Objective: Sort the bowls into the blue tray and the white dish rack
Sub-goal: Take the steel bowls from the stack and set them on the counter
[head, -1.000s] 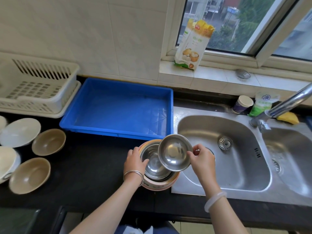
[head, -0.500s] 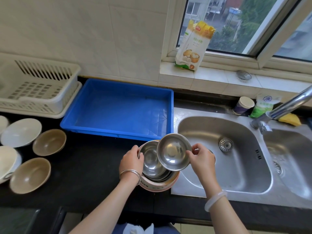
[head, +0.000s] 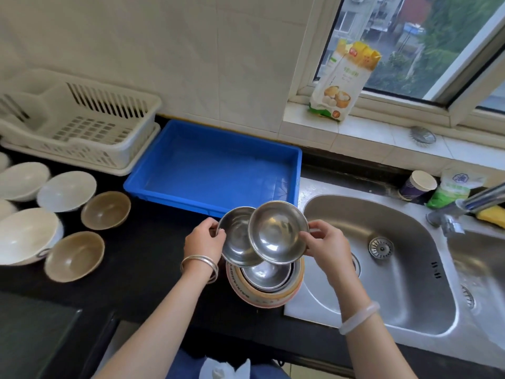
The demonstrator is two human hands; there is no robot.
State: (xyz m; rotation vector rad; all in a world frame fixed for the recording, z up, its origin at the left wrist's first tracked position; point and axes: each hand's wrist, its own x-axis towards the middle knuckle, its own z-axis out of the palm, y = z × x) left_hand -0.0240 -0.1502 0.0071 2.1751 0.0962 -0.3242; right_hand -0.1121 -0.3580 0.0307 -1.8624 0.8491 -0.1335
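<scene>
Now steel bowls in both hands

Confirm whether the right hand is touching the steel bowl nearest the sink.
Touching. The head view shows the right hand pinching the rim of the steel bowl, with thumb and fingers curled over its right edge.

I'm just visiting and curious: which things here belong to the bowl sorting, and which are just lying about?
Part of the job: left steel bowl in left hand, right steel bowl in right hand, stacked bowls beneath, brown bowls, white bowls, blue tray, white dish rack.

Just lying about: windowsill bag, paper cup, yellow sponge, green packet.
</scene>
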